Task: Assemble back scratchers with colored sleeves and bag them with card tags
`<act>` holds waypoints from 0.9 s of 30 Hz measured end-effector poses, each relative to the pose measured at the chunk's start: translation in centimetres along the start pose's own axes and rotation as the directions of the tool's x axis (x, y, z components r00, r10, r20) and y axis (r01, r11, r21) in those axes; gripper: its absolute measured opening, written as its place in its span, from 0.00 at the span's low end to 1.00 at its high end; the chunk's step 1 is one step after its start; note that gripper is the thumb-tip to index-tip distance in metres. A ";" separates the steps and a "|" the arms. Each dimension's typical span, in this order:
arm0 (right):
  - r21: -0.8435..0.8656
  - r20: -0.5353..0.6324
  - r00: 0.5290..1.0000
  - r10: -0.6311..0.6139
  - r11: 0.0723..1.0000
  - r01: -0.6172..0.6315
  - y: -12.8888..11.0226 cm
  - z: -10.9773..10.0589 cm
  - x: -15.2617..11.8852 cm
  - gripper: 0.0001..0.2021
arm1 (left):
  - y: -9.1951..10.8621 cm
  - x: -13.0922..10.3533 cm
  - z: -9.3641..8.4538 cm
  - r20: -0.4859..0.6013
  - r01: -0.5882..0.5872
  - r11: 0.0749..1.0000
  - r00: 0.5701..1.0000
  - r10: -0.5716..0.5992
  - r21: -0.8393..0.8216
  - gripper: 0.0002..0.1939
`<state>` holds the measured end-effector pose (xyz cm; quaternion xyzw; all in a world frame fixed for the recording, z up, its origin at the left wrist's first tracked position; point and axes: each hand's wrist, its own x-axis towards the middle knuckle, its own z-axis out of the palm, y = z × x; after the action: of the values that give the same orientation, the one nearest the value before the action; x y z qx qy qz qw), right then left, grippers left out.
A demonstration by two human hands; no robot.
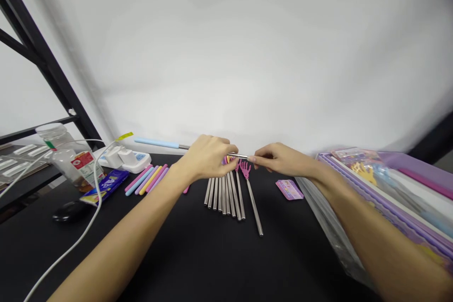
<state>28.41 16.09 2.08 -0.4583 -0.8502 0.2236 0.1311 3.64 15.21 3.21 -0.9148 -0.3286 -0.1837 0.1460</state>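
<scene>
A back scratcher's metal rod with a light blue handle [156, 143] is held nearly level above the table. My left hand [211, 156] wraps around the rod, and the handle sticks out to its left. The thumb and fingers of my right hand [274, 158] pinch the rod's other end; any claw head there is hidden. Beneath my hands lie several metal back scratcher rods [226, 196], side by side. One separate rod [255, 207] has a pink hand-shaped head [245, 169]. Several pink, blue, yellow and purple handles [150, 180] lie left of my left hand.
A pink card [289, 189] lies right of the rods. At right stands a purple basket [323, 158] with packaged items, beside clear plastic bags [320, 212]. On the left are a power strip [138, 163], plastic jar [72, 163], blue packet [109, 184], black mouse [72, 211] and white cable [87, 231].
</scene>
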 end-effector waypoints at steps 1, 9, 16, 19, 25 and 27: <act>0.008 -0.014 1.000 -0.016 1.000 0.017 0.2 0.1 0.0 0.28 | -0.1 0.0 0.1 0.011 -0.013 1.000 1.000 0.013 -0.012 0.18; 0.022 -0.080 0.995 0.065 0.998 -0.063 2.5 -0.2 -0.4 0.28 | -2.6 -1.0 -1.7 -0.050 0.144 0.985 0.989 -0.140 0.090 0.24; -0.010 -0.060 0.997 0.050 0.999 -0.050 2.2 0.6 0.2 0.28 | 0.5 0.3 0.2 -0.017 0.063 0.993 0.998 -0.062 0.103 0.24; -0.031 -0.101 0.993 0.055 0.998 -0.058 3.0 0.3 0.0 0.27 | -1.5 -0.2 -0.9 -0.052 0.122 0.989 0.992 -0.118 0.078 0.25; -0.098 -0.185 0.983 -0.016 0.995 -0.003 0.4 1.2 0.9 0.24 | -0.1 0.1 -0.6 -0.126 0.171 0.947 0.982 -0.142 0.270 0.25; -0.091 -0.188 0.982 -0.028 0.996 0.011 -0.1 1.5 1.0 0.23 | 0.7 0.4 0.1 -0.075 0.101 0.956 0.994 -0.084 0.275 0.24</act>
<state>27.21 16.48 0.83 -0.4744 -0.8475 0.1397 0.1928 4.38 14.94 3.15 -0.8627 -0.3889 -0.1707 0.2745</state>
